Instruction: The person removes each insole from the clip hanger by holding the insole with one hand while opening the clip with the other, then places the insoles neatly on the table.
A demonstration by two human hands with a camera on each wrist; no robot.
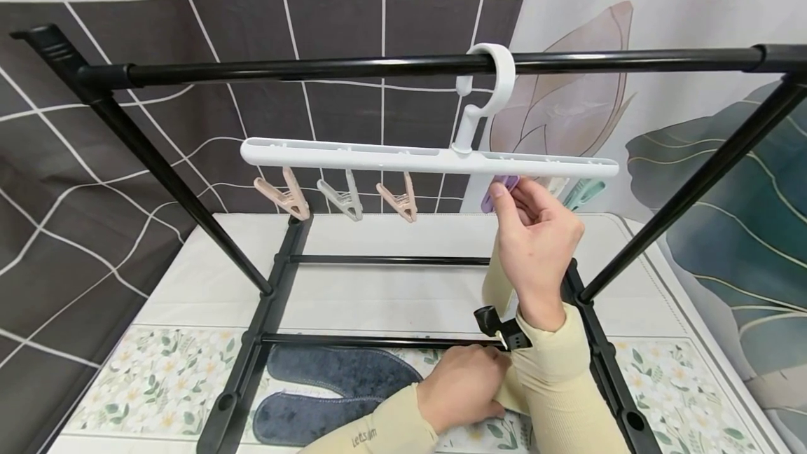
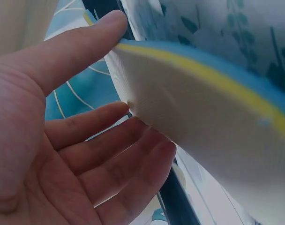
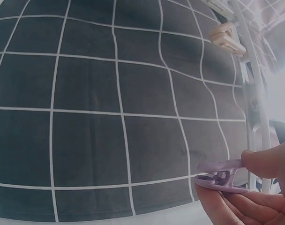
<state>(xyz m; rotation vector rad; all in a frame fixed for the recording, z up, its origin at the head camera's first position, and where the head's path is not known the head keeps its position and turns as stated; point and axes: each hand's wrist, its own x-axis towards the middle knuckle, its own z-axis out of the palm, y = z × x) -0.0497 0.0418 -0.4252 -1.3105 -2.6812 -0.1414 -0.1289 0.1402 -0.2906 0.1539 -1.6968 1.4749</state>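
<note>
Clip (image 1: pixel 500 195) in R hand (image 1: pixel 541 247), L sleeve (image 1: pixel 384 424) "Lets…"

The head view is bright; both wrist views are hazy, the right glaring white beside the hanger (image 1: pixel 353 157).

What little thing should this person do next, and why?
Probably guide the cream piece up to the purple clip. The left hand holds the piece, while the right hand pinches the clip just under the white hanger. Whether the clip already grips anything is hidden.
</note>
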